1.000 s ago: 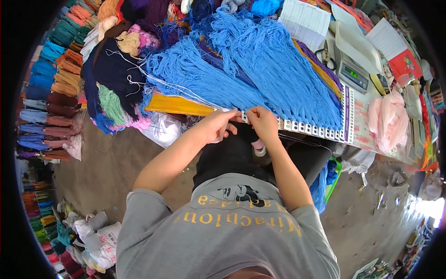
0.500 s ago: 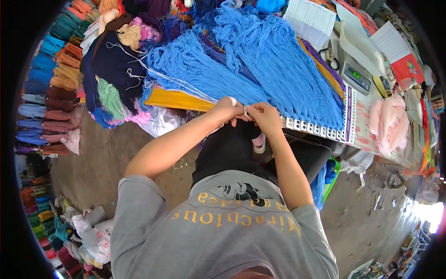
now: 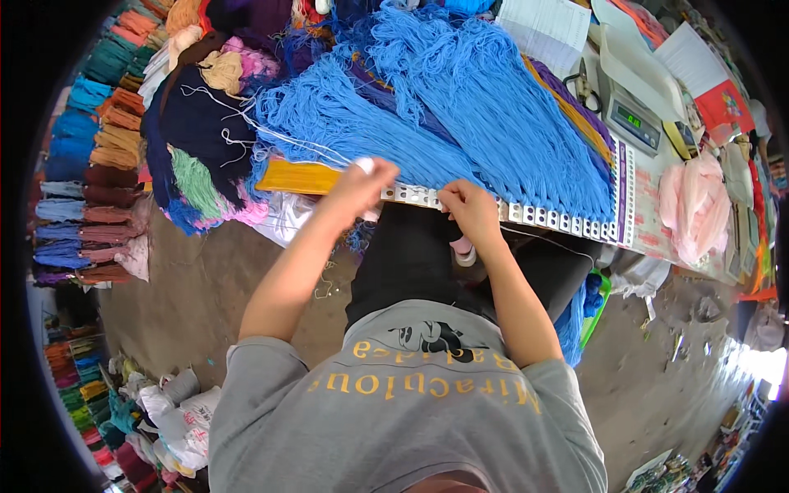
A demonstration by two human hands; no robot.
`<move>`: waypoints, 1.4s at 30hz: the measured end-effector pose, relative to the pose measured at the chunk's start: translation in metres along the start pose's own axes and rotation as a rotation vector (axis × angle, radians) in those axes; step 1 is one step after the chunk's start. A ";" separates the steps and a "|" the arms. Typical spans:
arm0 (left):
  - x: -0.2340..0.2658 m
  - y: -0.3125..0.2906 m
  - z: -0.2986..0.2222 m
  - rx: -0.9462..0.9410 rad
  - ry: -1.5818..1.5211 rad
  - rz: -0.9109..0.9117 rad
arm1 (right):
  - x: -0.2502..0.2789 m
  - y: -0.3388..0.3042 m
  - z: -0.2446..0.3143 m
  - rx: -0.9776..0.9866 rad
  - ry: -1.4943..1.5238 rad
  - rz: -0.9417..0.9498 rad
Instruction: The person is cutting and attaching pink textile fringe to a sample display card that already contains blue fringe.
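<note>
Long hanks of blue yarn (image 3: 501, 107) lie fanned over the table, their near ends gathered along a white strip with a row of holes (image 3: 538, 217). My right hand (image 3: 472, 212) is at the strip's near edge, thumb and finger pinched together; what lies between them is too small to make out. To its left, my left hand (image 3: 359, 191) is apart from it, above the strip's left part. It has a white wrap on one finger and is blurred, so its grip is unclear. White cords (image 3: 304, 144) run across the yarn on the left.
A yellow-orange bundle (image 3: 292, 176) sits at the table's near left edge, beside dark and multicoloured yarn (image 3: 193, 123). A digital scale (image 3: 637, 119), scissors (image 3: 583, 86), papers (image 3: 542, 29) and a pink bundle (image 3: 694, 197) are on the right. Hanks of coloured yarn (image 3: 115, 148) hang at far left.
My left hand has moved left, away from my right hand; the two were together at the strip before. My right hand stays pinched near the same spot, and more of the strip shows.
</note>
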State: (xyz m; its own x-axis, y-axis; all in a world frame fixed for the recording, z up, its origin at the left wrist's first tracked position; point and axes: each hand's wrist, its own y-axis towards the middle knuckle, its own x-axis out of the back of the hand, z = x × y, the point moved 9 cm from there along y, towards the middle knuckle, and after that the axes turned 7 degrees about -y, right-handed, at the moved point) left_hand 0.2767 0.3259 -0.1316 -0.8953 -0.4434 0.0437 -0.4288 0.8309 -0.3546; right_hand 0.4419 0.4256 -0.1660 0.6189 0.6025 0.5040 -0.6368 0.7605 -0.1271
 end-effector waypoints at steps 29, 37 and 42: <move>0.053 0.028 -0.004 -0.113 -0.378 0.266 | -0.004 -0.006 -0.003 0.019 -0.003 0.026; 0.236 0.002 -0.006 -0.197 -0.416 -0.608 | 0.001 -0.009 0.002 0.007 0.031 0.040; -0.027 -0.034 0.006 0.052 -0.429 0.155 | -0.022 -0.039 0.027 0.044 0.324 -0.005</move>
State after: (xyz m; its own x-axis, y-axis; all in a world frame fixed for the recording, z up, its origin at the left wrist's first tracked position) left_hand 0.3159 0.3077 -0.1266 -0.8130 -0.4230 -0.4002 -0.2770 0.8854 -0.3732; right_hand 0.4409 0.3761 -0.1488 0.7315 0.6502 0.2054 -0.6486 0.7564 -0.0846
